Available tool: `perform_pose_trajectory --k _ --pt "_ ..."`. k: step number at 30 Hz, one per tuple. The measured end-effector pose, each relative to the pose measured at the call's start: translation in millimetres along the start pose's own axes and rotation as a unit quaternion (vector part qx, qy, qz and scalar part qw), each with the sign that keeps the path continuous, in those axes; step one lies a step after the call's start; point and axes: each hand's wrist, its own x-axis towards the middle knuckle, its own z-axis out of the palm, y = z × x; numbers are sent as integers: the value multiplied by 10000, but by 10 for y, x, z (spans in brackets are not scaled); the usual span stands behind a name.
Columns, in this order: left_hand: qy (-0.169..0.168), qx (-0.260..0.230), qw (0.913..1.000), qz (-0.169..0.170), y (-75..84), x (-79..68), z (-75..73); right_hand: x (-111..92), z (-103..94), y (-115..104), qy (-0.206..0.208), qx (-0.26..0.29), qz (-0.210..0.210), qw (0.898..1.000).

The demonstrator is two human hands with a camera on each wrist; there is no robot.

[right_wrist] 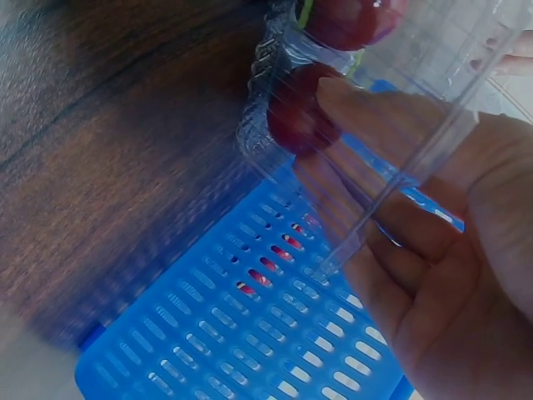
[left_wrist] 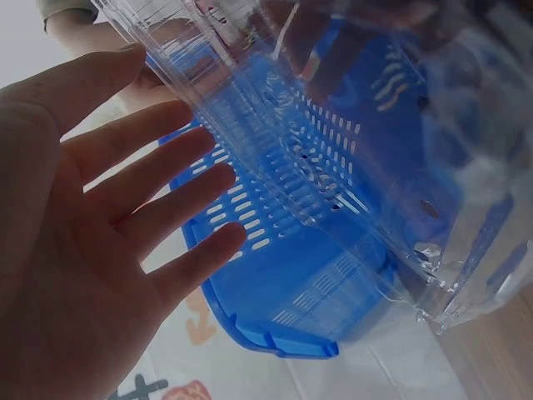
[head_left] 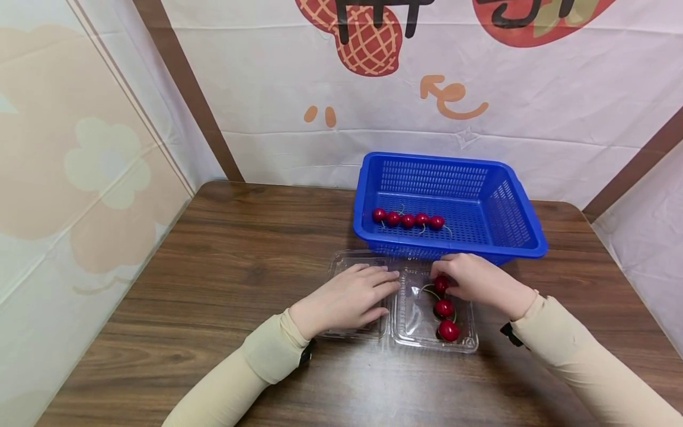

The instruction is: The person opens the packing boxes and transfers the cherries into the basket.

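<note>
A clear plastic clamshell box lies spread on the table, its two halves side by side. In its right half (head_left: 416,339), three red cherries form a column: a near cherry (head_left: 449,330), a middle cherry (head_left: 443,308) and a far cherry (head_left: 441,284). My right hand (head_left: 475,281) pinches the far cherry between thumb and fingers; the right wrist view shows the thumb against that cherry (right_wrist: 301,112). Over the left half (head_left: 349,259) lies my left hand (head_left: 347,299), fingers extended toward the shared middle edge. Whether its fingertips touch the plastic I cannot tell.
A blue perforated basket (head_left: 453,246) stands just behind the box. Inside it, several cherries (head_left: 408,220) with green stems lie in a row toward the left. The wooden table (head_left: 224,261) runs back to a printed cloth (head_left: 267,107), with more cloth at both sides.
</note>
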Motion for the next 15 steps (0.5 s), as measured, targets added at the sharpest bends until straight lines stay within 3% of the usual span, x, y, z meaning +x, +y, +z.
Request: perform_pose_trajectory --k 15 --pt "-19 -48 10000 -24 9 2 -2 14 54 20 5 -323 -36 9995"
